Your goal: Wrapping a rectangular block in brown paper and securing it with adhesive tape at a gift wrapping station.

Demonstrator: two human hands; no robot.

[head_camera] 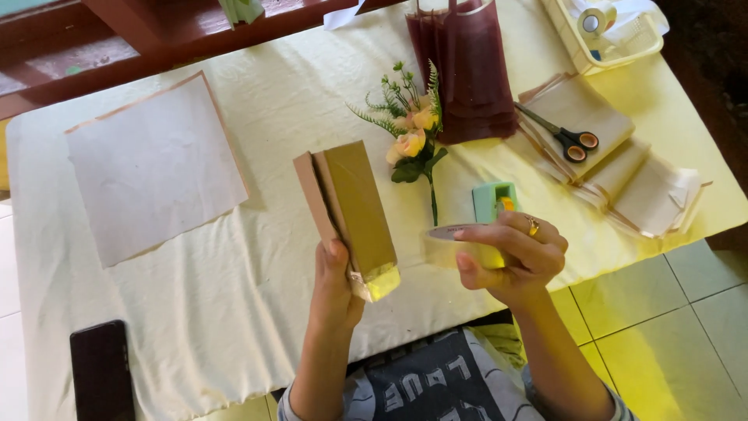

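My left hand (335,284) grips the lower end of a folded brown paper bag (351,206), holding it upright over the table's front edge, with a shiny yellowish strip at the bag's bottom fold. My right hand (514,253), wearing a ring, is closed around a roll of clear tape (460,248), with a pulled strip of tape pointing left toward the bag. The two hands are a short gap apart.
On the cream tablecloth (234,312) lie a flat brown paper sheet (152,168), an artificial flower sprig (411,136), a green hole punch (494,199), dark red bags (467,70), scissors (565,139) on stacked paper bags (623,171), a basket with tape (604,31), and a black phone (100,370).
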